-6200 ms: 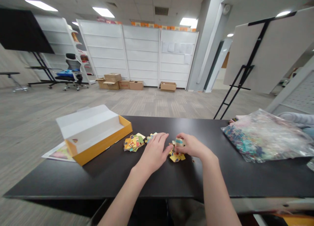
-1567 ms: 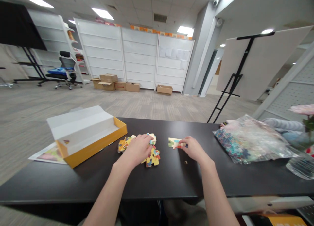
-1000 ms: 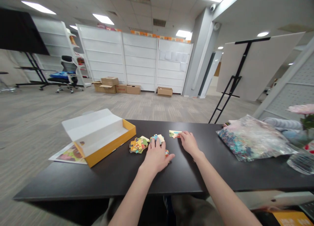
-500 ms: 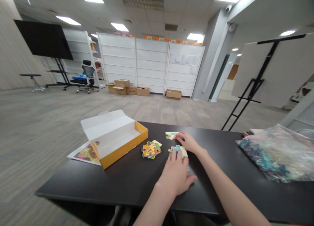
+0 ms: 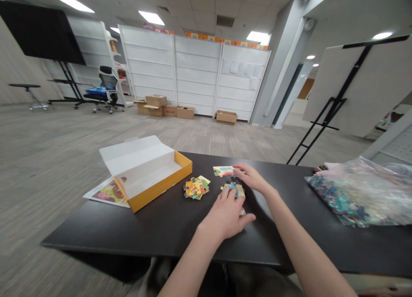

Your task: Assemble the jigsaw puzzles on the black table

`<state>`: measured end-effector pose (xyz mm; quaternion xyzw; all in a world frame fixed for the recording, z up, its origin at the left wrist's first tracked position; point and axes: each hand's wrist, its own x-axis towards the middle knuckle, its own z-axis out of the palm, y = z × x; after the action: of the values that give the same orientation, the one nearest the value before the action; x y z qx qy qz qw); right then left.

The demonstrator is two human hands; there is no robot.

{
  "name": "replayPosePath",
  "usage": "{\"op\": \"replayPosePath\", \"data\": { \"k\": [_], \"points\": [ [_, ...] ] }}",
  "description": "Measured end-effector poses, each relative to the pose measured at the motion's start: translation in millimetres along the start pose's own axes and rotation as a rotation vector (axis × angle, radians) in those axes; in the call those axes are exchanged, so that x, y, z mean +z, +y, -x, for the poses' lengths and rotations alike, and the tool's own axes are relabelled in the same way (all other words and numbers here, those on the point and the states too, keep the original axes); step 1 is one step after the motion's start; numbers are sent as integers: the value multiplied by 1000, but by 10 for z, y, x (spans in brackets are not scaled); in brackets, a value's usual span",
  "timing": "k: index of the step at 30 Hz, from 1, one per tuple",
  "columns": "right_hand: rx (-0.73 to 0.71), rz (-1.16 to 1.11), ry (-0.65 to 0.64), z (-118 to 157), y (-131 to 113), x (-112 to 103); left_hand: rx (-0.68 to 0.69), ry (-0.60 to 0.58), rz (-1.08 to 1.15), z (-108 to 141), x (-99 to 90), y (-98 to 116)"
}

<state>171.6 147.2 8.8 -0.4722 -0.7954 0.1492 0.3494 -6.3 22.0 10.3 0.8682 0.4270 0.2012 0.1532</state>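
My left hand (image 5: 228,211) lies palm down over a pile of puzzle pieces (image 5: 240,190), its fingers spread and thumb stretched out to the right. The hand covers much of this pile. Farther back, my right hand (image 5: 252,177) has fingers and thumb closed at the right end of a puzzle strip (image 5: 222,171) with white, green, blue and red on it. A puzzle piece seems to be between these fingertips, partly hidden by them. Left of my left hand sits a second pile of puzzle pieces (image 5: 196,188), yellow, orange and green.
An open yellow box (image 5: 161,189) with a white inside stands at the left of the black table (image 5: 154,234), over a printed picture sheet (image 5: 107,193). At the right lies a clear plastic bag (image 5: 360,194) with many colourful pieces. Cardboard boxes (image 5: 161,106) sit by the far shelves.
The camera view has shifted slightly, so the table appears higher. My right fingers have moved a little along the strip's right end. My left hand stays over its pile.
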Motion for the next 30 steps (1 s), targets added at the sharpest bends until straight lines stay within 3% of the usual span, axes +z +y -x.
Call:
{"op": "replayPosePath", "data": {
  "k": [3,4,5,7,9,11,12,13,16,19,30],
  "points": [
    [7,10,509,171,-362,-259,27,55,47,-32,-76,-71],
    [1,-8,635,246,-533,-356,25,80,52,-41,-112,-95],
    [-14,-41,682,324,-714,-449,13,105,57,-47,-152,-117],
    [-54,-94,529,470,-1043,-600,-36,128,56,-48,-234,-156],
    [-42,-83,196,582,-1230,-674,-88,114,30,-31,-305,-190],
    [37,-47,-101,655,-1211,-654,-104,77,2,2,-352,-218],
    [90,-9,-168,679,-1132,-610,-102,60,-7,22,-365,-230],
    [146,48,-162,698,-1020,-548,-98,47,-10,44,-371,-239],
    [188,217,21,724,-638,-314,-81,18,12,109,-357,-249],
    [108,193,-23,711,-398,-117,-55,-9,47,167,-323,-232],
    [126,174,-203,650,-359,180,-39,-92,106,314,-316,-237]
  ]
}}
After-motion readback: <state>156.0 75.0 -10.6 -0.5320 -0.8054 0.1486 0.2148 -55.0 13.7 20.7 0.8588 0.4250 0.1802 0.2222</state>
